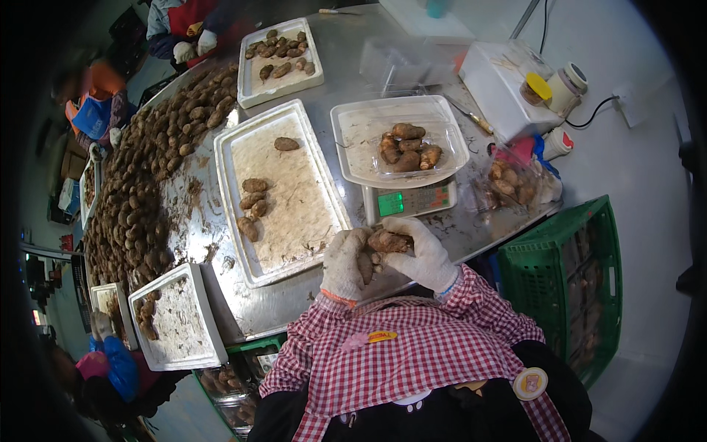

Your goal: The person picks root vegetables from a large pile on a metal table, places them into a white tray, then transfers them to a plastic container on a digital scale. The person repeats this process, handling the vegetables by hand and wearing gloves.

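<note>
In front of my apron, my left hand (343,266), in a white knit glove, holds a brown taro corm (365,267). My right hand (424,255), gloved alike, grips another taro corm (390,241), its fingers close to the left hand's. Just beyond both hands stands a digital scale (411,203) with a lit green display. On it rests a shallow white plastic tray (351,157), carrying a clear plastic box (446,145) with several taro corms (409,131) inside. To the left lies a white foam tray (287,221) with several corms and loose root fibres.
A large taro heap (135,204) covers the metal table's left side. More foam trays (185,320) line the edges. A knife (478,121) lies beside a foam box (500,91). Green crates (530,287) flank me. Co-workers (96,105) work across the table and at left.
</note>
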Available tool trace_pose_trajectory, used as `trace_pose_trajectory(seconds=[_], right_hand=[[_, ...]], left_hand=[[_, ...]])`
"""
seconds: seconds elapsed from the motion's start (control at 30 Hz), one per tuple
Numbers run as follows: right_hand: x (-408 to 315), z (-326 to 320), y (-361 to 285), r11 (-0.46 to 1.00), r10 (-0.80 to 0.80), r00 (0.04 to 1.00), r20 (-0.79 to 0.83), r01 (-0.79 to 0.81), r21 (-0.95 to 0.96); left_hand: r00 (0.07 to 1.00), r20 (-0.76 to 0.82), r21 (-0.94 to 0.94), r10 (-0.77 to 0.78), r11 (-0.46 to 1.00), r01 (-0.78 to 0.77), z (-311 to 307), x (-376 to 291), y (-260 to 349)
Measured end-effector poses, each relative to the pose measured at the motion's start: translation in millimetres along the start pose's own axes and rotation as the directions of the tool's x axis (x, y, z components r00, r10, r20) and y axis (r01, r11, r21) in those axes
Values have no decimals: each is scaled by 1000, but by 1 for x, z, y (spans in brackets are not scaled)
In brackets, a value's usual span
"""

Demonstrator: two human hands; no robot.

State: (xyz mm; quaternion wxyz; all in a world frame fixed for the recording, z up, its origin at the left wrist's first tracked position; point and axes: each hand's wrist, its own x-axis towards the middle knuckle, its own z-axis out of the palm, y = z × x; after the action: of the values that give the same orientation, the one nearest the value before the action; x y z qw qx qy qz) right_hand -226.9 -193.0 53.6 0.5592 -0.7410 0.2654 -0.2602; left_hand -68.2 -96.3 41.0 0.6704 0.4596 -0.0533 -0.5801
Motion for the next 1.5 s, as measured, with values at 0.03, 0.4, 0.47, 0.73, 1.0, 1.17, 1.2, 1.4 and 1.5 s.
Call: trace_pose_trajectory(seconds=[0.03,0.4,0.47,0.73,1.0,1.17,1.2,1.4,1.5], right_hand=[[0,-2,2,990,-70,995,-66,62,-126],[-7,-21,15,879,-291,948,-129,212,-427],[-7,-24,15,910,-267,957,-115,211,-358],[-5,-38,23,996,-89,993,-74,88,-18],[-22,-59,45,920,-6,979,-203,85,382],[-30,-66,44,978,-11,983,-182,48,203],[-31,-66,42,969,65,992,-111,-36,245],[-25,-98,36,974,-129,968,-214,83,-212],[-10,-148,49,970,-118,761,-638,-49,-238]], left_hand=[[998,-44,47,-35,998,37,1,3,1],[992,103,358,71,928,-103,30,0,-10],[993,48,377,112,918,-122,28,2,-16],[992,-19,302,127,946,-115,35,6,-20],[997,-68,597,-36,799,70,36,17,-17],[986,-23,508,-163,848,151,42,19,-18],[992,19,515,-127,851,100,45,20,-19],[998,4,508,-59,860,49,55,30,-20],[998,-58,415,-26,909,47,48,33,-19]])
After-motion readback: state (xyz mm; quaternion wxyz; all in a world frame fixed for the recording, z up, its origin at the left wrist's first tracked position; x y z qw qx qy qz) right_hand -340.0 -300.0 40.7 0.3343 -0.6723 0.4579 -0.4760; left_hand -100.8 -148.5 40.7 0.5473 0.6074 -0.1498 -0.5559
